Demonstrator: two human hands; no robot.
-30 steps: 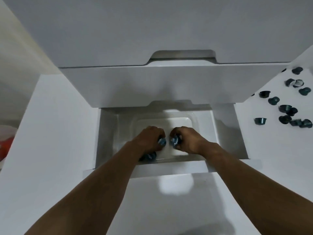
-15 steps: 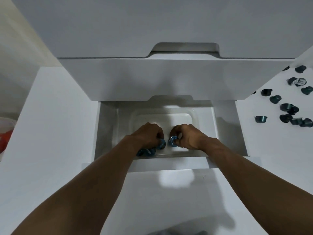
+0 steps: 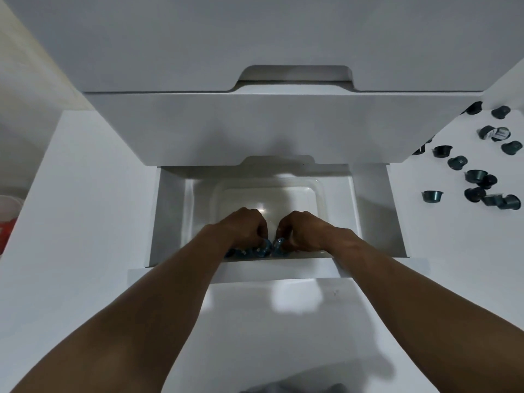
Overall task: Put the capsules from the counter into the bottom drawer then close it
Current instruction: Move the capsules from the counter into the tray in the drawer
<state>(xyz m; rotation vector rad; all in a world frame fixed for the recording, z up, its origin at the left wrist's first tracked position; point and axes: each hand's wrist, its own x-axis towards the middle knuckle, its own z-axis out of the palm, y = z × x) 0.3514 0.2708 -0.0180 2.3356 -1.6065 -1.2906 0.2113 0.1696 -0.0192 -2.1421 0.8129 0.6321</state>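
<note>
The left hand [image 3: 241, 229] is curled into a loose fist, knuckles up, its fingers wrapped round teal capsules [image 3: 262, 249]; more teal shows under its heel. The right hand [image 3: 304, 231] mirrors it, fingers curled down and gripping teal at its fingertips, though how many capsules it holds cannot be told. The two fists sit just beside each other, knuckles nearly touching, with the held capsules meeting between them.

Both hands are down at the near end of a clear plastic tub [image 3: 319, 191], which sits inside the open bottom drawer [image 3: 170, 217]. The far half of the tub shows a bare floor with a glare spot. Above it, the front of the next drawer [image 3: 255, 126] is closed, and its lower edge overhangs the back of the open one.

To the right, on the white counter [image 3: 453, 265], the loose capsules [image 3: 432, 196] lie scattered well apart from the drawer, some upright and some tipped. At the far left edge there is something red [image 3: 7, 231].
</note>
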